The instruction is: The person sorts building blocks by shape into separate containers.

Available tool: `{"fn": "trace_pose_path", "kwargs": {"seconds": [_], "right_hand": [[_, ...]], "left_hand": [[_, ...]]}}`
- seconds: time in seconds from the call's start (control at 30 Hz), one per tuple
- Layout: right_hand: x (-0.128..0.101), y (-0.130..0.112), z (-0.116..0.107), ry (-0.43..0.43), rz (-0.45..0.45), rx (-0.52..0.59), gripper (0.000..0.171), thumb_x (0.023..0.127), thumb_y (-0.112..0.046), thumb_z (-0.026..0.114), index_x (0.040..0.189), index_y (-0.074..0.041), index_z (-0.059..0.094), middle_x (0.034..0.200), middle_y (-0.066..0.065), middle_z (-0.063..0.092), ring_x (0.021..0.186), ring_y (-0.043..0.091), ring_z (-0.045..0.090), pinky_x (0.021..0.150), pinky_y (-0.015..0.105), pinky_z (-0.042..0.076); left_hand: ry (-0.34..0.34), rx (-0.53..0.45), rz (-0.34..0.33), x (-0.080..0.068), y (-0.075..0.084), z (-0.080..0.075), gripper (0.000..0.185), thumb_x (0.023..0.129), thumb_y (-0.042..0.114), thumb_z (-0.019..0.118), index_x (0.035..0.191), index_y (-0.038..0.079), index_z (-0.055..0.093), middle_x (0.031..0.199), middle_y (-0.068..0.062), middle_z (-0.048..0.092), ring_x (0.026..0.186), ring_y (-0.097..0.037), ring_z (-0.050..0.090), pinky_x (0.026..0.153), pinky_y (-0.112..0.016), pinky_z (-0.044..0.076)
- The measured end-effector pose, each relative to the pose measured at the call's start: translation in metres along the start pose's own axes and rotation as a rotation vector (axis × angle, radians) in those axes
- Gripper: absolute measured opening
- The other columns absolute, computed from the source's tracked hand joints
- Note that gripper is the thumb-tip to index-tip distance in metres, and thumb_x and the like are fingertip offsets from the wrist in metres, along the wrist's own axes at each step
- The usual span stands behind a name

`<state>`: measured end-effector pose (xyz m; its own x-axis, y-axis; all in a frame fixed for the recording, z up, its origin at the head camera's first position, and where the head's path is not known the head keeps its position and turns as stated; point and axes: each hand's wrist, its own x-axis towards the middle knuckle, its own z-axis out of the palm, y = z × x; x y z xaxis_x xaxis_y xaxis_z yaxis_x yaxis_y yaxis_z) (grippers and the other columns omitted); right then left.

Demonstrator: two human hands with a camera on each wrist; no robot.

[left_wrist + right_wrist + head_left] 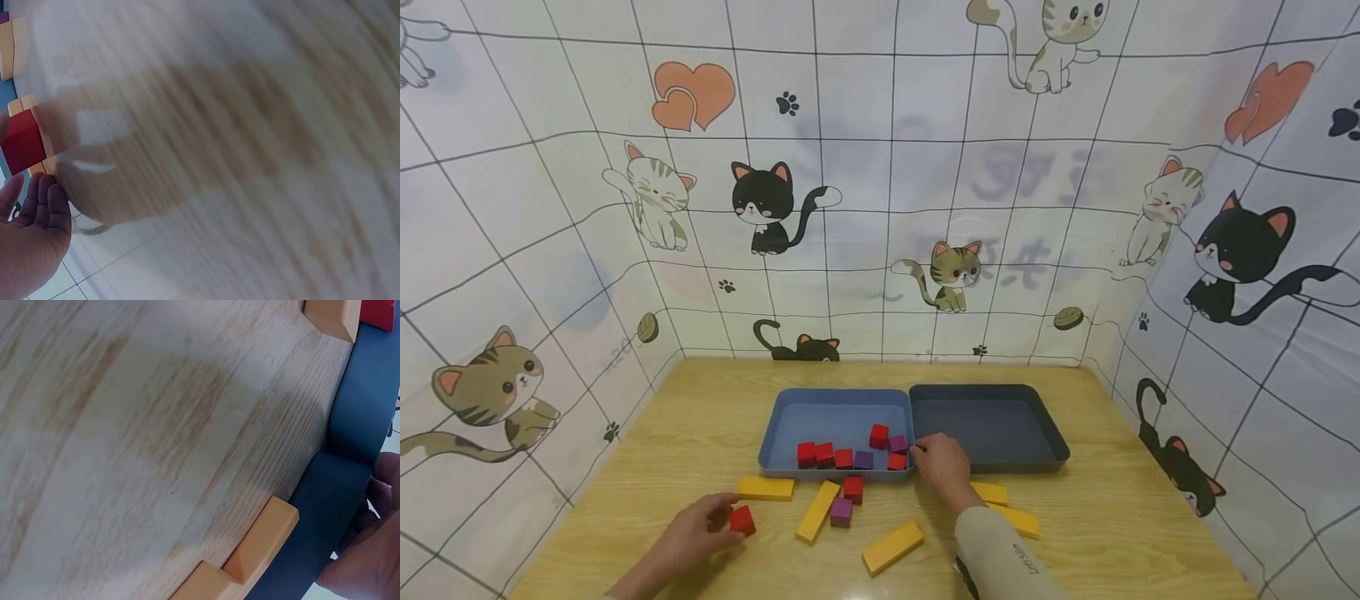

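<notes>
My left hand (696,533) pinches a red cube (742,521) between thumb and fingers at the front left of the table; in the left wrist view the red cube (24,144) sits just above the hand (37,231). My right hand (942,468) reaches over the spot where the blue tray (842,398) meets the dark grey tray (985,393). Its fingertips are beside a red cube (897,462) and a purple cube (898,443). In the right wrist view the tray wall partly hides the right hand (369,550), so its hold is unclear.
More red and purple cubes lie along the blue tray's near side. Before it stand a red cube (853,489) and a purple cube (841,512). Several yellow blocks (892,547) lie about the table; two, including one yellow block (1017,521), are near the right forearm.
</notes>
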<state>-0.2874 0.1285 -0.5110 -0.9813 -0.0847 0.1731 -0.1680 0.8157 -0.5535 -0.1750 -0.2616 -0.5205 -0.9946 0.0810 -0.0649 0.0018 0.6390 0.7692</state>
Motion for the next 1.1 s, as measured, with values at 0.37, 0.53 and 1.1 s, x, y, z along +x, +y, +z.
{"fn": "trace_pose_path", "kwargs": {"seconds": [0.37, 0.53, 1.1], "right_hand": [[0.002, -0.002, 0.001, -0.043, 0.032, 0.023, 0.014, 0.094, -0.020, 0.066, 0.090, -0.012, 0.078, 0.069, -0.001, 0.061, 0.060, 0.015, 0.049, 0.053, 0.031, 0.038], [0.006, -0.004, -0.002, -0.069, 0.078, 0.052, 0.026, 0.094, -0.022, 0.066, 0.110, -0.004, 0.074, 0.094, 0.007, 0.071, 0.083, 0.025, 0.064, 0.069, 0.041, 0.052], [0.027, -0.004, -0.002, -0.125, 0.226, 0.385, 0.044, 0.087, 0.005, 0.065, 0.130, 0.008, 0.060, 0.116, 0.019, 0.067, 0.113, 0.035, 0.059, 0.090, 0.045, 0.053]], "left_hand": [[-0.020, 0.002, 0.026, -0.002, 0.001, 0.000, 0.050, 0.077, 0.010, 0.083, 0.121, -0.004, 0.062, 0.111, -0.010, 0.066, 0.099, -0.024, 0.061, 0.083, -0.039, 0.053], [-0.029, -0.009, -0.005, -0.001, 0.003, 0.001, 0.048, 0.078, 0.009, 0.082, 0.120, -0.002, 0.062, 0.106, -0.006, 0.065, 0.095, -0.021, 0.060, 0.079, -0.035, 0.051], [-0.054, -0.037, 0.093, -0.001, 0.004, 0.002, 0.043, 0.080, 0.008, 0.079, 0.116, -0.004, 0.061, 0.103, -0.006, 0.066, 0.091, -0.021, 0.060, 0.073, -0.026, 0.050]]}}
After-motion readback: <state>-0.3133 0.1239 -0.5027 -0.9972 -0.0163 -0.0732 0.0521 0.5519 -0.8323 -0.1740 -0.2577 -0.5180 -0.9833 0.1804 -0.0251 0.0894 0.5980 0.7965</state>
